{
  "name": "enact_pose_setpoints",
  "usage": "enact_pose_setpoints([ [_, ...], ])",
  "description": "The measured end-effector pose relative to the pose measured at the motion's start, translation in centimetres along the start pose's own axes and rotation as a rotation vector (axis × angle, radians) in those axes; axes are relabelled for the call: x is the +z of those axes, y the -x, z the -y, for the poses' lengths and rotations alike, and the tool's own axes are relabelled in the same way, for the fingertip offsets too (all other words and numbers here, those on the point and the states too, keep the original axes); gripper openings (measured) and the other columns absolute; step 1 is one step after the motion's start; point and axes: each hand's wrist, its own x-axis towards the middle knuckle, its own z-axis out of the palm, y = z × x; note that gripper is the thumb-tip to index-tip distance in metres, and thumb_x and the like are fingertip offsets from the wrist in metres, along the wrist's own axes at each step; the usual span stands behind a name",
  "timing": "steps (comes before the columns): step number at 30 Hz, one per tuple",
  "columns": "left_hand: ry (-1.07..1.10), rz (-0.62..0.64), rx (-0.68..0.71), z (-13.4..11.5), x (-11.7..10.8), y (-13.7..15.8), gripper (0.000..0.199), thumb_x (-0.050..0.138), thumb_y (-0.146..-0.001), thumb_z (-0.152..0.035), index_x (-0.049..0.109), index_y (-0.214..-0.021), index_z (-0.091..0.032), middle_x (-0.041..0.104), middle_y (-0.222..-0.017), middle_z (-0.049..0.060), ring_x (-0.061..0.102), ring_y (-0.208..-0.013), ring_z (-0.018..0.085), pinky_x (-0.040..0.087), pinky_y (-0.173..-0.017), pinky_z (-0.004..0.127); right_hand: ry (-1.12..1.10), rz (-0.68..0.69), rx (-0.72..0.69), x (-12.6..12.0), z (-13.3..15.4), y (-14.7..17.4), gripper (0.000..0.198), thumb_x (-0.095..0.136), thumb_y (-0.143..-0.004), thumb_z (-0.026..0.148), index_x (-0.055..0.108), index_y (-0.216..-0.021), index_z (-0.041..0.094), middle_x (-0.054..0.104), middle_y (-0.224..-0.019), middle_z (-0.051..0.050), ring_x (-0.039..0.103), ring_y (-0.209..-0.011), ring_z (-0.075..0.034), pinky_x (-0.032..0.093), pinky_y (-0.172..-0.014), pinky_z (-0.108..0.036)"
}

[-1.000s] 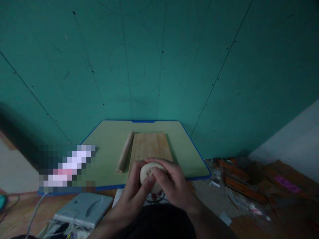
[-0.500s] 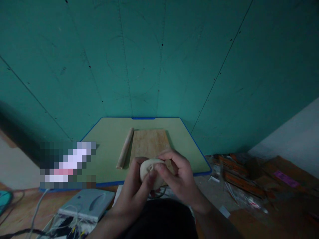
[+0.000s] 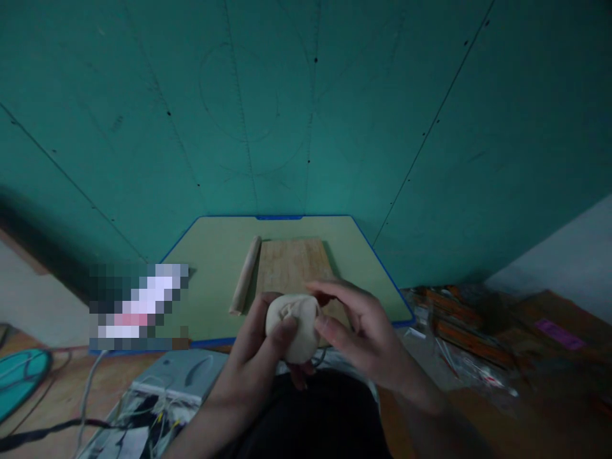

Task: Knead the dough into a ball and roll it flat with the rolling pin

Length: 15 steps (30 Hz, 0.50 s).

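Two thumbs met at the folded middle of the dough ball [image 3: 306,341] a second ago; now only my left thumb [image 3: 283,333] presses there, and my right thumb [image 3: 331,328] has slid out to the ball's right edge; my left fingers [image 3: 259,313] stay clamped around its left side, with fingertips showing beneath; my right fingers [image 3: 340,292] have spread, the index lifted and standing apart from the thumb, though I cannot tell whether those hidden behind the dough grip its rim.

With that hand drawn aside, the gathered creases on top lie more exposed; I judge that the folding has shifted from the centre toward the rim, with my left side doing the steadying; the dough looks soft enough to dent if I squeeze hard.

The ball is held in front of me, across the near end of the cutting board [image 3: 291,260]; the rolling pin [image 3: 245,275] lies just left of that board, untouched, both resting on the pale green surface [image 3: 215,252].
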Motion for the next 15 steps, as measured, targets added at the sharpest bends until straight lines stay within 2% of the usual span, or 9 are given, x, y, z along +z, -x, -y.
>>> enact_pose_setpoints([
  [2, 0.031, -0.008, -0.017, -0.1, 0.0, 0.1, 0.037, 0.066, -0.088, -0.052, 0.05, -0.101, -0.021, 0.065, -0.069, -0.002, 0.064, -0.052, 0.016, 0.054, -0.042, 0.025, 0.018, -0.023, 0.029, -0.5, 0.2, 0.2, 0.031, 0.061, -0.091, 0.027, 0.061, -0.121, 0.02, 0.07, -0.105, -0.005, 0.065, -0.096, -0.017, 0.051, -0.083, -0.029],
  [3, 0.037, 0.004, -0.024, 0.0, -0.1, 0.2, 0.038, 0.066, -0.088, -0.053, 0.05, -0.102, -0.021, 0.065, -0.068, -0.002, 0.065, -0.052, 0.017, 0.054, -0.042, 0.025, 0.038, -0.037, 0.031, -0.6, 0.4, 0.2, 0.027, 0.06, -0.091, 0.027, 0.061, -0.117, 0.02, 0.068, -0.1, -0.004, 0.064, -0.091, -0.016, 0.051, -0.08, -0.028],
  [5, 0.037, 0.05, -0.031, 0.3, -0.4, 0.2, 0.04, 0.065, -0.088, -0.054, 0.05, -0.103, -0.021, 0.066, -0.07, -0.001, 0.066, -0.053, 0.018, 0.054, -0.042, 0.026, 0.094, -0.013, 0.006, -0.7, 0.6, 0.0, 0.01, 0.057, -0.09, 0.028, 0.06, -0.095, 0.02, 0.062, -0.08, 0.0, 0.06, -0.073, -0.013, 0.046, -0.066, -0.024],
  [7, 0.014, 0.087, -0.039, 0.7, -0.5, 0.3, 0.039, 0.065, -0.088, -0.055, 0.052, -0.102, -0.021, 0.067, -0.072, 0.0, 0.066, -0.054, 0.017, 0.054, -0.043, 0.025, 0.17, 0.068, -0.03, -0.7, 0.7, -0.5, 0.02, 0.055, -0.09, 0.029, 0.05, -0.073, 0.021, 0.05, -0.062, 0.005, 0.049, -0.057, -0.01, 0.034, -0.053, -0.023],
  [9, -0.026, 0.089, -0.053, 0.9, -0.7, 0.5, 0.036, 0.064, -0.09, -0.054, 0.053, -0.1, -0.022, 0.066, -0.07, -0.001, 0.065, -0.053, 0.016, 0.054, -0.045, 0.024, 0.226, 0.147, -0.069, -0.5, 0.5, -0.9, 0.031, 0.052, -0.09, 0.028, 0.04, -0.063, 0.022, 0.038, -0.053, 0.007, 0.039, -0.049, -0.008, 0.024, -0.049, -0.026],
  [12, -0.058, 0.102, -0.099, 0.8, -0.8, 0.9, 0.035, 0.064, -0.089, -0.055, 0.054, -0.097, -0.022, 0.064, -0.067, -0.003, 0.064, -0.051, 0.014, 0.055, -0.048, 0.023, 0.201, 0.202, -0.107, -0.3, 0.3, -1.1, 0.035, 0.048, -0.089, 0.024, 0.031, -0.058, 0.022, 0.03, -0.049, 0.008, 0.033, -0.044, -0.007, 0.019, -0.048, -0.027],
  [15, -0.012, 0.137, -0.182, 0.3, -0.8, 1.0, 0.046, 0.068, -0.082, -0.061, 0.053, -0.105, -0.024, 0.067, -0.07, -0.003, 0.067, -0.052, 0.017, 0.053, -0.043, 0.023, 0.085, 0.241, -0.073, -0.4, 0.5, -1.0, 0.036, 0.047, -0.091, 0.024, 0.031, -0.059, 0.022, 0.029, -0.05, 0.008, 0.033, -0.044, -0.007, 0.02, -0.048, -0.027],
])
